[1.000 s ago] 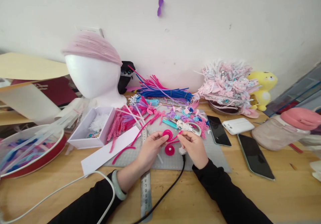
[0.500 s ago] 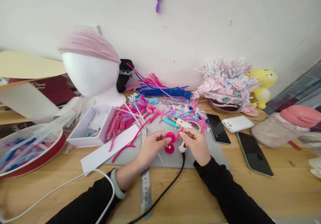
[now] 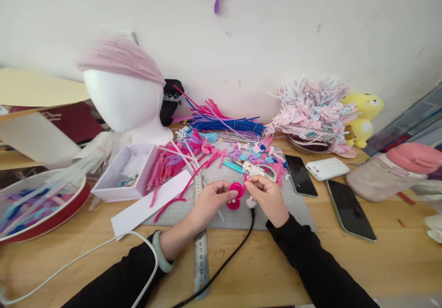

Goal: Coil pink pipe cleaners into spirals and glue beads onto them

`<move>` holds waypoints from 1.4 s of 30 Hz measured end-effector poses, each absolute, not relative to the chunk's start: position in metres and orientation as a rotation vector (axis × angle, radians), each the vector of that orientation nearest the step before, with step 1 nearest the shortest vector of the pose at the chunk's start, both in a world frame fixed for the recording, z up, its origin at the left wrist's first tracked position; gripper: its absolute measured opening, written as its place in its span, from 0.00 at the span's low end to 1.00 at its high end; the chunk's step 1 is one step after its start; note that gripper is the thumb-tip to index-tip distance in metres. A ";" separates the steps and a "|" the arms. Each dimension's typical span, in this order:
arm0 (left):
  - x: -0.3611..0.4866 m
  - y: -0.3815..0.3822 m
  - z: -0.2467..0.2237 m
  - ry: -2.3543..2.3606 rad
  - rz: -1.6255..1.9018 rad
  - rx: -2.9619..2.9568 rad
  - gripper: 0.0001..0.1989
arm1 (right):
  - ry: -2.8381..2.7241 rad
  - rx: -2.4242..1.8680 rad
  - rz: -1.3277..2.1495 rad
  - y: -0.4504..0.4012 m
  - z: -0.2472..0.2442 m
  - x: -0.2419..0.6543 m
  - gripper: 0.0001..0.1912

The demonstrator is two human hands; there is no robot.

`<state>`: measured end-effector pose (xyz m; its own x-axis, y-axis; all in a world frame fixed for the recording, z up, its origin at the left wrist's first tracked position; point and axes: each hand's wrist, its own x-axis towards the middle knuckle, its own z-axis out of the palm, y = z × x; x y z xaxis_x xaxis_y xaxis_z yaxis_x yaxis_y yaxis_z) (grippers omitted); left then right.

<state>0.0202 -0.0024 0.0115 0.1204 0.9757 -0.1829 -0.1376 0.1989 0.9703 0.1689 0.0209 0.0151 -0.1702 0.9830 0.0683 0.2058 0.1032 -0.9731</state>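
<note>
Between my hands is a hot-pink coiled pipe cleaner (image 3: pixel 234 203), two round spirals with small pearl-like beads at their centres. My left hand (image 3: pixel 214 200) pinches the upper spiral between thumb and fingers. On the other side, my right hand (image 3: pixel 268 197) is closed on the free end of the same pink strand, near the coil's edge. A white tool with a black cord (image 3: pixel 251 202) lies just under my right hand, partly hidden by it. Both hands are over the grey cutting mat (image 3: pixel 276 225), where a steel ruler (image 3: pixel 200 262) lies to the left.
A white foam head (image 3: pixel 124 101), a white box (image 3: pixel 148 172) and a red-rimmed bowl (image 3: pixel 74 206) stand left. Bundled pipe cleaners (image 3: pixel 224 124) lie behind. Phones (image 3: pixel 350 211), a power bank (image 3: pixel 327 169) and a pink-lidded bottle (image 3: pixel 368 179) are right. A white cable (image 3: pixel 86 250) crosses my left sleeve.
My right hand has moved slightly left, bringing the strand's free end closer against the upper spiral. My left hand keeps its pinch in nearly the same place.
</note>
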 end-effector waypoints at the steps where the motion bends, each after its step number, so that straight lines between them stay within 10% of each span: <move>1: 0.020 -0.002 0.012 1.106 1.053 1.008 0.09 | -1.527 -1.218 1.162 0.021 0.014 0.169 0.11; 42: 0.013 0.001 0.013 0.925 1.038 0.939 0.09 | -1.277 -1.174 1.451 0.023 0.011 0.171 0.13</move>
